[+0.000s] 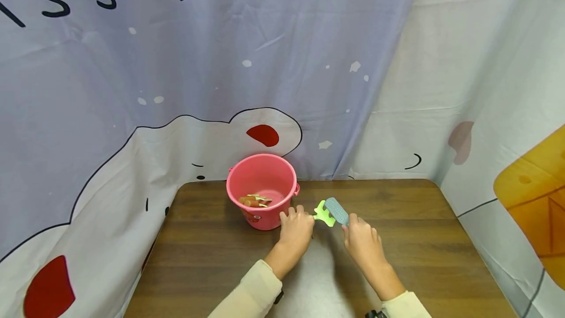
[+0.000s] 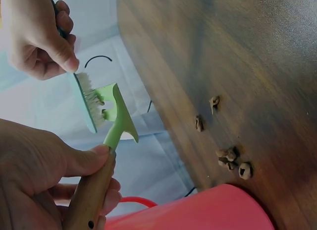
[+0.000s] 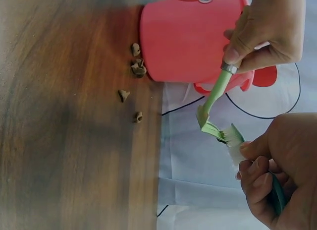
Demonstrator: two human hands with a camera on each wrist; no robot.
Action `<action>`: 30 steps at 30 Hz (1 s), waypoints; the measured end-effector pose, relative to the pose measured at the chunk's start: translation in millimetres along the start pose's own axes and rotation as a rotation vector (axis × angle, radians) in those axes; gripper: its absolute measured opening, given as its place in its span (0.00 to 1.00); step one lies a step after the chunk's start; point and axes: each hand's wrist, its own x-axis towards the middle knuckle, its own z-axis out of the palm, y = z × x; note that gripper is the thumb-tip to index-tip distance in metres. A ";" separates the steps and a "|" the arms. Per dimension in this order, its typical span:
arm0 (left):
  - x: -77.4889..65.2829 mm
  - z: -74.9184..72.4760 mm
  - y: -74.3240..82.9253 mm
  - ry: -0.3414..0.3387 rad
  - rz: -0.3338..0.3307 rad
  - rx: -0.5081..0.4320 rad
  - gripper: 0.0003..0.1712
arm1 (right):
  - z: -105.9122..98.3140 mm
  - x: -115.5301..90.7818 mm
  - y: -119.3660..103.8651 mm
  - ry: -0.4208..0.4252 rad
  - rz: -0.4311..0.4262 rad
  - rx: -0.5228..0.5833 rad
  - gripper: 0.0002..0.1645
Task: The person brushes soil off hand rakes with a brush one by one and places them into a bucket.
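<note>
My left hand [image 1: 296, 229] grips the wooden handle of a small green garden rake [image 2: 116, 113]. The rake's toothed head is held up above the table. In my right hand [image 1: 363, 239] is a brush [image 2: 86, 102] with a teal back and white bristles. Its bristles touch the rake's head in the left wrist view. Several brown, dry-looking clumps [image 3: 138, 68] lie on the tabletop below; what they are made of I cannot tell. Just left of my left hand stands a pink bucket [image 1: 264, 220], with orange-brown, carrot-like pieces [image 1: 253, 202] with pale green ends inside.
A wooden table [image 1: 198, 259] carries everything. Behind it hangs a printed curtain [image 1: 212, 63], close to the table's back edge and the bucket. The bucket's pink handle [image 2: 138, 201] shows at its side.
</note>
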 end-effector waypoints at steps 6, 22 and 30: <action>-3.5 -2.1 -7.9 -0.047 -0.024 0.012 0.11 | -15.9 7.9 19.0 -0.011 0.050 -0.005 0.13; -2.2 -2.8 -16.2 0.009 0.011 0.053 0.10 | -11.6 0.0 22.0 0.005 -0.100 0.062 0.17; 0.3 -1.3 -10.6 0.066 0.030 0.079 0.09 | -3.0 -8.2 -1.6 -0.015 -0.196 0.035 0.16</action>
